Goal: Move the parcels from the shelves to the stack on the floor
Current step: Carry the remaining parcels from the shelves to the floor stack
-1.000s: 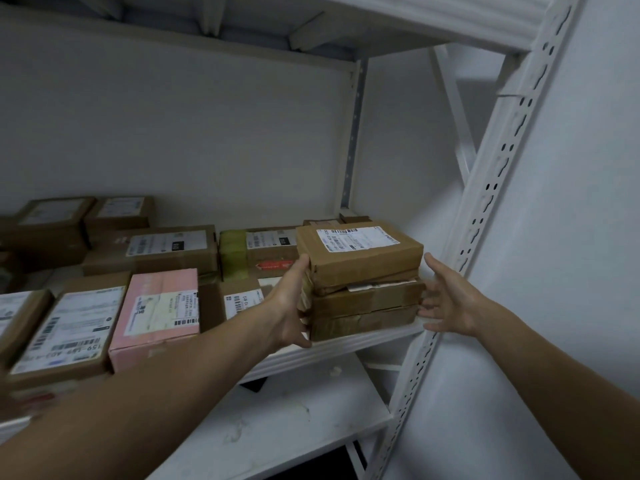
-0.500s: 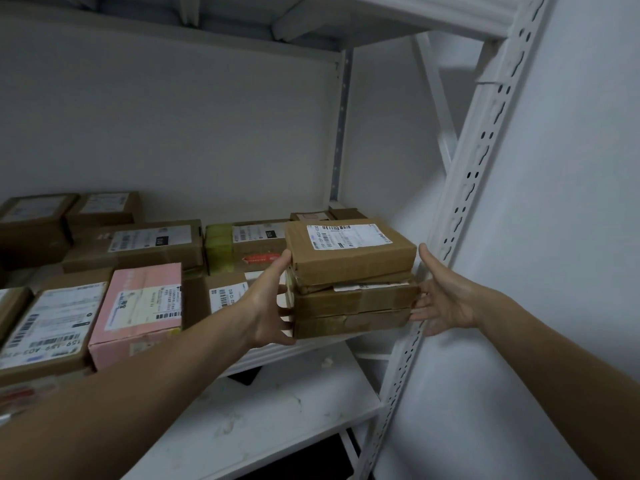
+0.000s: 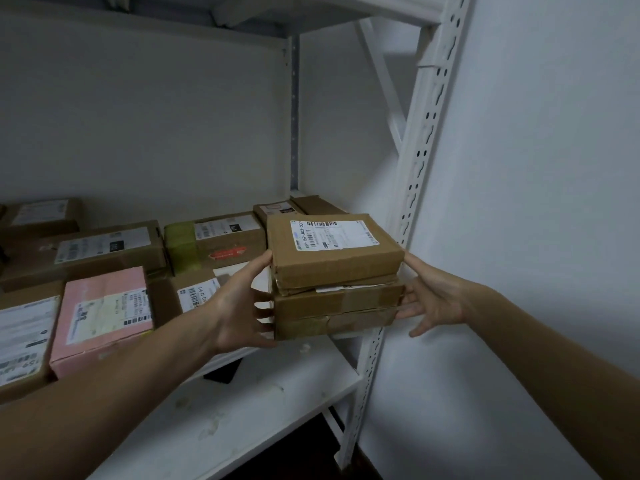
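1. Brown cardboard is most of what the head view shows. It is the only view, and it looks at a white metal shelf [image 3: 228,362] loaded with labelled boxes. Among them are a pink parcel [image 3: 104,317] near the front left and a green-taped parcel [image 3: 214,244] further back.
2. Progress, as a judgement: many parcels are on the shelf and the stack on the floor is out of frame, so most of the job seems to be left. How much has already gone down cannot be told. The lower shelf [image 3: 242,410] holds no boxes where it shows.
3. The step in hand is picking up a pile of three parcels [image 3: 336,278]. It sits at the shelf's front right corner, just beside the slotted upright post [image 3: 426,168], with its top label facing up.
4. The pile lies squarely between the hands. The left hand [image 3: 239,306] is against its left side, with the thumb at the top box's corner and the spread fingers on the boxes below. The right hand [image 3: 433,296] is flat against the right side, fingers straight and touching the lower two boxes.
5. Both hands are apart and uncurled, squeezing the pile from either side rather than wrapping it. Whether the bottom box has left the shelf cannot be told.
6. Left to do for this load: lift it clear of the post, turn, and set it on the floor stack.
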